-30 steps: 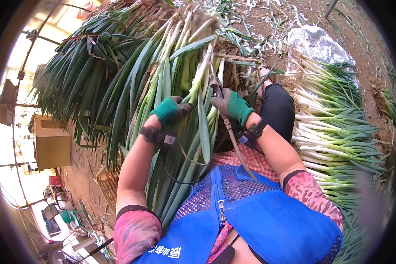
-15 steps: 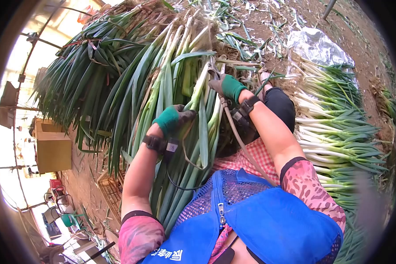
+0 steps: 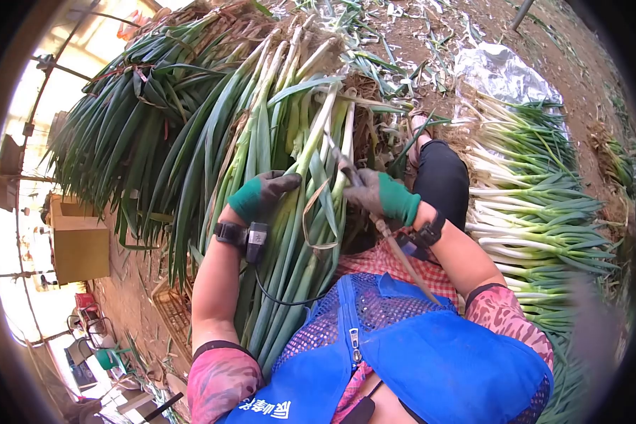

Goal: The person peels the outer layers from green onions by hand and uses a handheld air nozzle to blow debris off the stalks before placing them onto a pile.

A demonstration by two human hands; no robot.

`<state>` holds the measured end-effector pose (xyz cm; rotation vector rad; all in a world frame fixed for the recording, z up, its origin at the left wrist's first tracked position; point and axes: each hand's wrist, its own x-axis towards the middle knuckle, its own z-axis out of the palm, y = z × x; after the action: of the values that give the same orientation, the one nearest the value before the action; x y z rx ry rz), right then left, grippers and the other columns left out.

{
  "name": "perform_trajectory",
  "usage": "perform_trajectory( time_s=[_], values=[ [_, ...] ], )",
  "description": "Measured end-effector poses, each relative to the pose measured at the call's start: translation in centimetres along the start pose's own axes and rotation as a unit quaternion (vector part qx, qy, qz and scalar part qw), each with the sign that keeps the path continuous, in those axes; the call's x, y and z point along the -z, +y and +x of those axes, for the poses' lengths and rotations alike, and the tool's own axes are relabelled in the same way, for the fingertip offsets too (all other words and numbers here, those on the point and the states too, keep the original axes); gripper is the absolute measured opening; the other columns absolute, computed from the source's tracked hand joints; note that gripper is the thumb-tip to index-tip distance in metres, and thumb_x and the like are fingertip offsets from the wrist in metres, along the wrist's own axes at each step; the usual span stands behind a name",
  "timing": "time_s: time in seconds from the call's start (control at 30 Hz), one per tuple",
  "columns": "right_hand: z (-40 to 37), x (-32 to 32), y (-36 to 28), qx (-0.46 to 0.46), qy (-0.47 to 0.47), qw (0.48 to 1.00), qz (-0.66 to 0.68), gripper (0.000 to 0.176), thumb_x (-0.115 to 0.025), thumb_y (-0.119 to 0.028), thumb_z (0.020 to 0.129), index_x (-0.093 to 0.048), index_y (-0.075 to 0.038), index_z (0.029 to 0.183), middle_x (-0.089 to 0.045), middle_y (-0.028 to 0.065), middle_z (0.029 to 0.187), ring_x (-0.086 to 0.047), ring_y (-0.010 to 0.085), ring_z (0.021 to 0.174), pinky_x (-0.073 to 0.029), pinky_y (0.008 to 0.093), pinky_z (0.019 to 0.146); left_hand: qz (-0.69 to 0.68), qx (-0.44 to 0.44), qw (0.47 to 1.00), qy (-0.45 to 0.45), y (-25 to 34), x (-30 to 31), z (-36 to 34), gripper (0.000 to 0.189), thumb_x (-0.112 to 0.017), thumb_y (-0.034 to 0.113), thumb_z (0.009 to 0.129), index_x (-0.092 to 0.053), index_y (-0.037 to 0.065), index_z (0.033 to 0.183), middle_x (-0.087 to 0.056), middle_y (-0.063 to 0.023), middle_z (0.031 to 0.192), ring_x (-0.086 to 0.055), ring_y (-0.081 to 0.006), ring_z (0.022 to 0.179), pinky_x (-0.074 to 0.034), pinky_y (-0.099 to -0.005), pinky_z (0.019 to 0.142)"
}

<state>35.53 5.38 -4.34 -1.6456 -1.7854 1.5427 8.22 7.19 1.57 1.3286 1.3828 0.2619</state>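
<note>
- Grip was firm: left hand (image 3: 261,194) held a green onion stalk (image 3: 316,131), right hand (image 3: 381,196) a thin tool (image 3: 343,162).
- Tool tip could slip and cut the stalk.

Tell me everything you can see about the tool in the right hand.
The tool is a slim, dull metal rod with a tan hose trailing back toward the body. The gloved right hand is closed around its grip, hiding that part. It tilts forward and left, its tip at the pale stalks of the green onions that the left hand grips.
</note>
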Motion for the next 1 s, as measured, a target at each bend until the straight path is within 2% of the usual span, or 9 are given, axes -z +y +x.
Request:
perform_trajectory(
  time_s=[0.17,0.23,0.33,0.4,0.57,0.73,0.8,0.87,1.0],
  values=[
    [4.6,1.5,2.6,-0.003,0.098,0.986,0.136,0.048,-0.066,-0.039,0.086,-0.06,0.005,0.105,-0.064,0.0115,0.081,-0.063,0.0193,0.068,-0.052,0.0326,0.06,0.104,-0.113,0.987,0.044,3.0,-0.2,-3.3,0.037,-0.062,0.028,0.093,-0.067,-0.002,0.115,-0.07,-0.0102,0.102,-0.064,-0.0195,0.1,-0.049,-0.0316,0.09],
    [5.2,1.5,3.2,0.031,0.097,0.982,0.16,0.044,-0.065,-0.034,0.09,-0.058,0.005,0.109,-0.063,0.0071,0.082,-0.06,0.0155,0.063,-0.052,0.028,0.055,-0.002,-0.049,0.998,0.04,4.6,-0.3,-4.2,0.038,-0.065,0.029,0.091,-0.067,-0.002,0.114,-0.069,-0.0085,0.1,-0.063,-0.0172,0.096,-0.05,-0.0307,0.087],
    [5.3,0.6,4.0,0.005,0.111,0.985,0.13,0.054,-0.064,-0.044,0.083,-0.061,0.005,0.106,-0.065,0.0206,0.083,-0.067,0.0292,0.081,-0.052,0.04,0.074,-0.076,-0.016,0.995,0.063,5.7,-1.7,-4.0,0.041,-0.067,0.033,0.089,-0.067,-0.002,0.11,-0.066,-0.0038,0.091,-0.059,-0.0118,0.079,-0.048,-0.0263,0.071],
    [5.6,-0.1,6.0,0.069,0.069,0.987,0.125,0.051,-0.064,-0.042,0.085,-0.061,0.005,0.104,-0.063,0.0191,0.08,-0.066,0.0287,0.073,-0.052,0.0402,0.067,-0.093,-0.013,0.994,0.053,3.7,-2.1,-1.2,0.041,-0.067,0.032,0.088,-0.067,-0.002,0.11,-0.067,-0.0037,0.092,-0.06,-0.0114,0.078,-0.048,-0.0268,0.071],
    [3.3,0.3,6.0,-0.11,0.018,0.944,0.31,0.043,-0.063,-0.039,0.089,-0.058,0.003,0.094,-0.059,0.0127,0.076,-0.057,0.0209,0.048,-0.046,0.0348,0.042,0.19,0.048,0.976,0.096,-0.5,-2.4,4.5,0.048,-0.067,0.036,0.086,-0.066,-0.005,0.111,-0.07,-0.0172,0.094,-0.067,-0.026,0.087,-0.051,-0.0368,0.081],
    [2.1,1.6,4.7,-0.102,-0.011,0.952,0.287,0.038,-0.06,-0.038,0.093,-0.059,-0.002,0.104,-0.063,0.0088,0.077,-0.061,0.0175,0.054,-0.046,0.0308,0.046,0.227,0.021,0.962,0.154,-0.5,0.4,4.8,0.041,-0.066,0.033,0.087,-0.068,-0.001,0.111,-0.072,-0.0165,0.094,-0.067,-0.0233,0.088,-0.051,-0.0366,0.082],
    [0.1,2.6,1.8,-0.147,-0.044,0.944,0.291,0.037,-0.06,-0.037,0.093,-0.059,-0.002,0.105,-0.063,0.0085,0.077,-0.061,0.0169,0.055,-0.046,0.0308,0.048,0.189,0.023,0.95,0.249,0.7,3.0,4.7,0.047,-0.067,0.041,0.085,-0.068,0.006,0.115,-0.069,-0.0233,0.107,-0.067,-0.0367,0.101,-0.051,-0.0427,0.09],
    [0.3,1.3,2.6,-0.094,-0.015,0.949,0.3,0.038,-0.06,-0.036,0.091,-0.057,-0.001,0.106,-0.061,0.0085,0.079,-0.06,0.0161,0.057,-0.048,0.0298,0.051,0.315,-0.052,0.87,0.375,0.3,5.7,5.2,0.056,-0.07,0.043,0.084,-0.063,0.003,0.121,-0.066,-0.0258,0.113,-0.065,-0.0378,0.107,-0.05,-0.0444,0.093],
    [0.7,-0.2,3.7,-0.076,0.0,0.956,0.283,0.037,-0.062,-0.034,0.088,-0.057,0.0,0.102,-0.058,0.006,0.079,-0.059,0.0153,0.065,-0.053,0.0294,0.055,0.434,0.094,0.846,0.293,-3.0,7.3,7.0,0.069,-0.077,0.047,0.076,-0.059,0.001,0.125,-0.063,-0.0271,0.119,-0.061,-0.04,0.113,-0.049,-0.0457,0.097]
  ],
)
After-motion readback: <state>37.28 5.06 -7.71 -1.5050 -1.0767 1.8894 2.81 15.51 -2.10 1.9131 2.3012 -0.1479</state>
